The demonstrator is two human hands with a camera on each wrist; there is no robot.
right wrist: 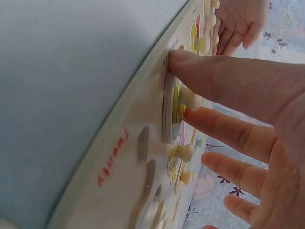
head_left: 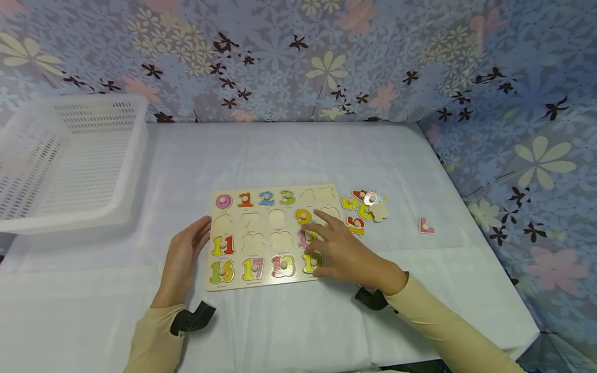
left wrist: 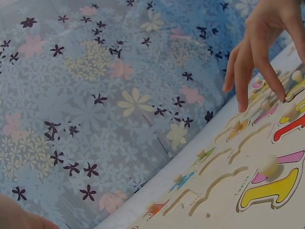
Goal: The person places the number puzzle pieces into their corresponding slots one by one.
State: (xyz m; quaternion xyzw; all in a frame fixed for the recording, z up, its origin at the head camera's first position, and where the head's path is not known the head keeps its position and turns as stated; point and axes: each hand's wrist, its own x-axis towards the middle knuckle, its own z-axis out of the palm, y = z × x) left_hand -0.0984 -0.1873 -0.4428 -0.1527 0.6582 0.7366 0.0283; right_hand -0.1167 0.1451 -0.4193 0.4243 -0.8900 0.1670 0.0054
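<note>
Right hand (head_left: pixel 347 255), grip spread and pinching nothing, straddles the yellow-green number piece (head_left: pixel 309 265) on the puzzle board (head_left: pixel 261 221)! Left hand (head_left: pixel 183 251) lies loose alongside. Likely light, stiff wood; best taken by its knob (right wrist: pixel 191 98).

Free passage over cloth (head_left: pixel 280 155) behind the board (head_left: pixel 239 223), but loose pieces (head_left: pixel 379 211) beside its right edge

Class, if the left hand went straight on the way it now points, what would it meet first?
Most likely the number board, at its left edge: the left hand lies right beside it, perhaps touching, though depth is hard to judge.
</note>
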